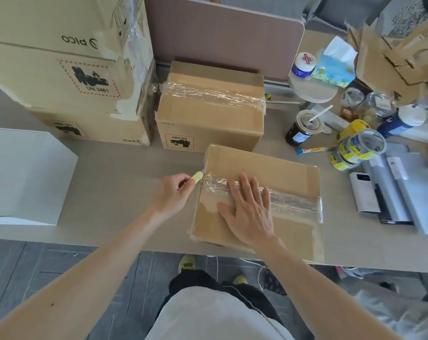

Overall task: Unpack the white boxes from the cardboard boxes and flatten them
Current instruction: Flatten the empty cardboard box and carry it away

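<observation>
Pressing the cardboard box [281, 168], the right hand [249, 212] lies flat, fingers [246, 186] spread. The left hand [173, 192] pinches a yellow cutter [197, 177] at its left-to-right tape seam [293, 200].

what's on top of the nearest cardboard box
Clear tape along its seam, with the right hand flat on it. The left hand holds a yellow cutter at the tape's left end. The sealed box hides its contents.

near box [289, 173]: brown cardboard, matt
tape strip [293, 201]: clear plastic, glossy, wrinkled
cutter [197, 177]: pale yellow plastic, smooth
white box [24, 173]: white card, smooth matt
desk [124, 182]: beige laminate, smooth matt
divider [222, 33]: mauve cloth, matt
tape rolls [357, 149]: glossy plastic
</observation>
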